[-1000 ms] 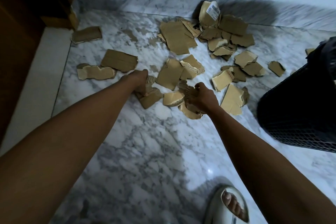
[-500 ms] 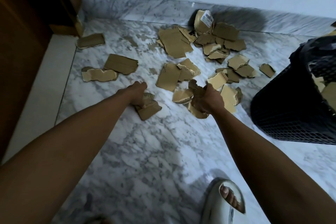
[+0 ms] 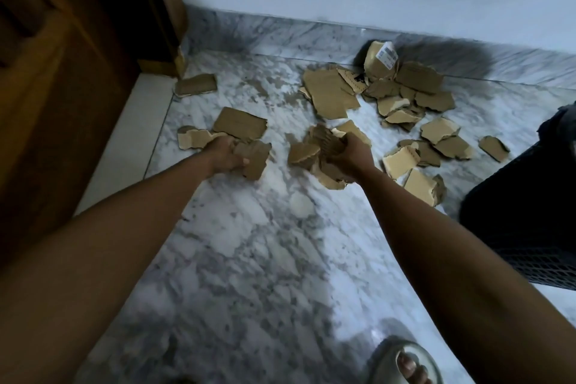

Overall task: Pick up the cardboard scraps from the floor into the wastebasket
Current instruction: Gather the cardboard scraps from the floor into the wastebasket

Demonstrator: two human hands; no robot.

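Head view, both hands apparently clutching crumpled cardboard scraps

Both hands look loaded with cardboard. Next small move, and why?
Probably carry both handfuls right and drop them into the wastebasket. The left hand grips a scrap and the right hand holds a bunch of scraps, so neither grip has room for more. The black mesh basket stands at the right edge; many scraps still lie on the floor.

Marble floor — cardboard scraps, wastebasket.
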